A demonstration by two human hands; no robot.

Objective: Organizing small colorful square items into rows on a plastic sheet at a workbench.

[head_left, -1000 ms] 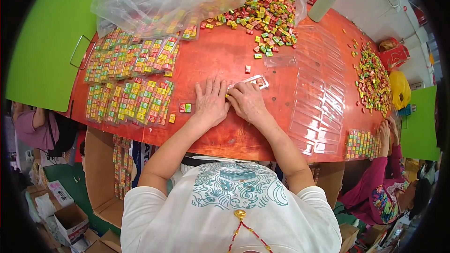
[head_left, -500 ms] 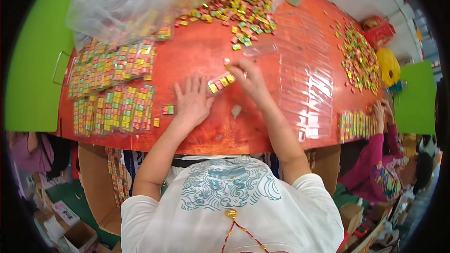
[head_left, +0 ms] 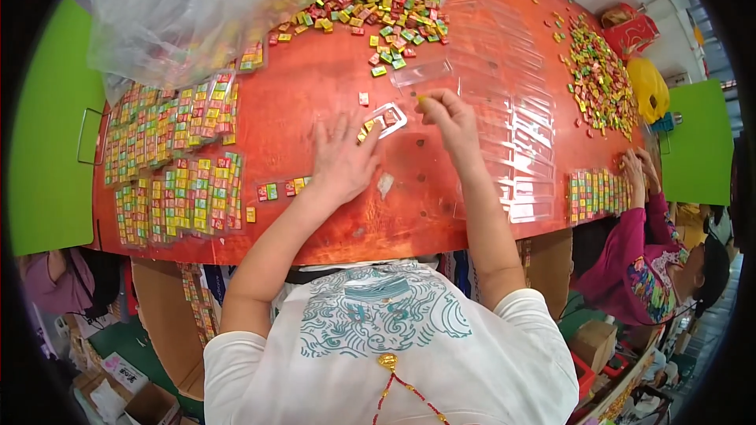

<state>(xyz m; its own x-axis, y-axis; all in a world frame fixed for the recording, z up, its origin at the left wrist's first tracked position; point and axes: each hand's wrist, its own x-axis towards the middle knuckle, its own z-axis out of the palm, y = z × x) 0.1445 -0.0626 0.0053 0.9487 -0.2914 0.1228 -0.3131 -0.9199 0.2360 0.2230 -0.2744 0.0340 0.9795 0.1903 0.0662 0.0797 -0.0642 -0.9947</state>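
Red table (head_left: pixel 291 94): lying beneath the fingers of both hands.
Clear plastic bag (head_left: pixel 205 27): sagging well beyond the left fingers, off to their left.
Clear empty trays (head_left: pixel 531 130): lying to the right of the right fingers.
Packed rows of pieces (head_left: pixel 179 198): lying well to the left of the left fingers.
Heap of loose pieces (head_left: pixel 386 0): spreading beyond the fingertips of both hands.
Left hand (head_left: pixel 344 156): resting palm down, fingers spreading, thumb touching the small tray.
Right hand (head_left: pixel 452 120): hanging just right of the tray, thumb and forefinger pinching a yellow piece; the other fingers are curling.
Small tray (head_left: pixel 405 119): lying between left thumb and right fingertips, partly hidden; its long axis is running aslant, the rounded end pointing rightward and away from the person. Probably light, thin, springy and slippery; best taken by its long rims.
Yellow piece (head_left: pixel 421 100): sitting at the right fingertips, likely light and firm, best pinched by opposite sides; its long axis cannot be told.
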